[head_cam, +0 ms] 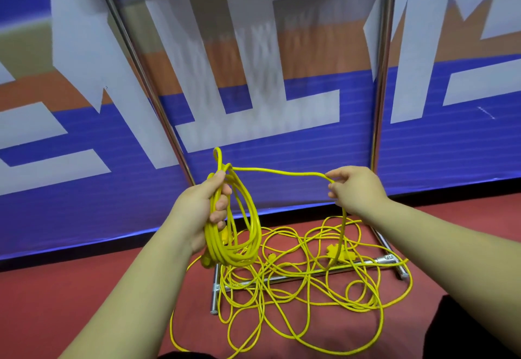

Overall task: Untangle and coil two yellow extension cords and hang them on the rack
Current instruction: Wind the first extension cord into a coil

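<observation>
Red floor (84, 288) meeting a blue, white and orange banner (84, 161); a chrome rack (382, 91) stands against it. Your left hand (203, 206) grips a coil of yellow extension cord (239, 234): the fingers (221, 203) are curled round the gathered loops, which hang below them. From just above those fingers a single strand (282, 172) runs across to your right hand (358, 189), where thumb and fingertips (335, 174) pinch it. Below your right fingers the strand drops into the tangled yellow cord (296, 296), which lies loose on the floor and across the rack's base bars. A yellow socket block (334, 251) rests in the tangle, beneath your right fingers.
</observation>
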The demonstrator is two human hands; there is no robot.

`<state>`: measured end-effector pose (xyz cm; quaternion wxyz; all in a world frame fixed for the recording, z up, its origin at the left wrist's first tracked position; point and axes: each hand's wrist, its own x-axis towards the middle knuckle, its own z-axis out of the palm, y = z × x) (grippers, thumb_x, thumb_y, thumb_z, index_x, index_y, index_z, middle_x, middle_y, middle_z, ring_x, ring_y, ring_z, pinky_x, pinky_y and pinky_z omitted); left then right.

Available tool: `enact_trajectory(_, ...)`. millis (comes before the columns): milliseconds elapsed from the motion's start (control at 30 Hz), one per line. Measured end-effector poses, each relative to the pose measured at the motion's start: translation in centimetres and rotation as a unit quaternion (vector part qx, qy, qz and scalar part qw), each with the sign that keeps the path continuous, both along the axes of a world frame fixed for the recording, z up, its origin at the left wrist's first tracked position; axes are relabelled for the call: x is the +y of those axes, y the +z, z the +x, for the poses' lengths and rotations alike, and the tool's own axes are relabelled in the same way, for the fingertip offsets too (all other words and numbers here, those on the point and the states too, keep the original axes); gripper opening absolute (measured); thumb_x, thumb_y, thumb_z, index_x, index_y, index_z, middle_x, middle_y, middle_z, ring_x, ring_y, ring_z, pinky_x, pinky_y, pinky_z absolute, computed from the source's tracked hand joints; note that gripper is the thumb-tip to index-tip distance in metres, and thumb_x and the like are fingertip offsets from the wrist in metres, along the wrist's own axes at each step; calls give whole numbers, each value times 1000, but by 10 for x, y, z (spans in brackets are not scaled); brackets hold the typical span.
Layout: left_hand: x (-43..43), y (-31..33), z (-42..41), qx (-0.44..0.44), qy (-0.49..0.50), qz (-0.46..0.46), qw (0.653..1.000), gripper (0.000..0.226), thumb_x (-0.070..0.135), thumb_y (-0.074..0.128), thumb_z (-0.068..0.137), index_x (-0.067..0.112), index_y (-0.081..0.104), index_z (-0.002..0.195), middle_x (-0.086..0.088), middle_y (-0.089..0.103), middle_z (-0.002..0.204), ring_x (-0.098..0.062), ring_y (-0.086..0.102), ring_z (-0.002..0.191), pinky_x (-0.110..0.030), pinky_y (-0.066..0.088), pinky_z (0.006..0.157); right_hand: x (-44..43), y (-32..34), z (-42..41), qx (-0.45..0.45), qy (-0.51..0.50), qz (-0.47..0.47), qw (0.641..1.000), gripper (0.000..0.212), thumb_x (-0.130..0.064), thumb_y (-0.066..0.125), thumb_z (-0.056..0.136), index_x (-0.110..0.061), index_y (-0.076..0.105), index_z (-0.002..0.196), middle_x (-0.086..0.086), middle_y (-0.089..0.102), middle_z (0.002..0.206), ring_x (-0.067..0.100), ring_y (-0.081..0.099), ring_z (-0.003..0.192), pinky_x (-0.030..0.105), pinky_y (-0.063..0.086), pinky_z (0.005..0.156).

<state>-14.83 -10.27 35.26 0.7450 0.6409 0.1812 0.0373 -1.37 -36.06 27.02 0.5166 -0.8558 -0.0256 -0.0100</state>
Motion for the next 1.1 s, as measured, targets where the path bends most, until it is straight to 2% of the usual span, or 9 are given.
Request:
enact_trajectory(133, 1, 0, 1, -11, 33, 23, 999, 35, 40, 55, 99, 14, 54, 76, 2, 35, 50, -8, 28, 31, -19, 29, 35, -2, -3, -2, -14, 54, -181, 982, 27, -10, 62, 89, -28, 76, 104, -5, 72, 92, 18, 70, 92, 24, 49, 71)
enact_trajectory(267, 4, 3, 2, -23, 62, -19, 998, 31, 36, 56, 99, 16, 53, 75, 4, 36, 48, -6, 27, 30, -19, 29, 32, 5, -4, -15, -37, 149, -321, 935, 36, -8, 62, 86, -30, 76, 111, -4, 71, 118, 21, 66, 109, 30, 55, 86)
enact_trajectory(400, 3, 4, 4, -46, 84, -35, 995, 30, 31, 53, 100, 17, 52, 74, 6, 36, 46, -6, 28, 30, -18, 29, 32, 11, -5, -28, -36, 234, -378, 895, 46, -3, 59, 81, -34, 76, 110, -7, 74, 109, 18, 69, 98, 32, 58, 83)
enact_trajectory(533, 5, 2, 7, -50, 93, -75, 991, 29, 32, 53, 101, 19, 53, 75, 7, 36, 46, -4, 30, 30, -18, 31, 33, 14, 5, -42, -18, 318, -371, 872, 37, -7, 60, 85, -30, 76, 109, -10, 68, 80, 14, 66, 78, 30, 57, 80)
enact_trajectory(700, 6, -4, 9, -50, 87, -118, 988, 27, 31, 53, 100, 19, 53, 76, 8, 37, 48, -3, 32, 32, -16, 33, 35, 18, 16, -56, 17, 390, -317, 864, 29, -13, 64, 88, -22, 74, 114, -9, 70, 75, 13, 69, 77, 23, 54, 76)
enact_trajectory(867, 3, -7, 10, -78, 64, -170, 980, 15, 21, 53, 98, 18, 55, 84, 6, 40, 58, -5, 37, 41, -20, 40, 43, 21, 28, -67, -2, 429, -285, 857, 35, -12, 62, 87, -26, 73, 117, -1, 73, 93, 20, 70, 81, 29, 57, 78)
enact_trajectory(900, 2, -7, 9, -92, 55, -177, 978, 11, 17, 51, 98, 17, 56, 89, 5, 42, 61, -7, 39, 44, -21, 42, 45, 22, 31, -71, -11, 433, -278, 858, 37, -10, 60, 87, -26, 73, 118, -4, 70, 94, 13, 67, 78, 23, 55, 76)
enact_trajectory(967, 0, -6, 6, -115, 40, -188, 975, 11, 9, 47, 97, 12, 56, 102, 1, 48, 68, -10, 45, 50, -24, 46, 50, 23, 40, -79, -48, 430, -267, 861, 40, -7, 57, 89, -25, 71, 121, -14, 58, 99, -1, 54, 81, 2, 38, 72)
enact_trajectory(1100, -2, -7, 5, -140, 17, -171, 975, 28, 0, 54, 87, 8, 54, 113, -4, 55, 75, -17, 55, 58, -30, 52, 56, 25, 56, -90, -113, 413, -191, 883, 40, -7, 61, 88, -27, 71, 122, -20, 57, 91, -6, 55, 81, -1, 34, 73)
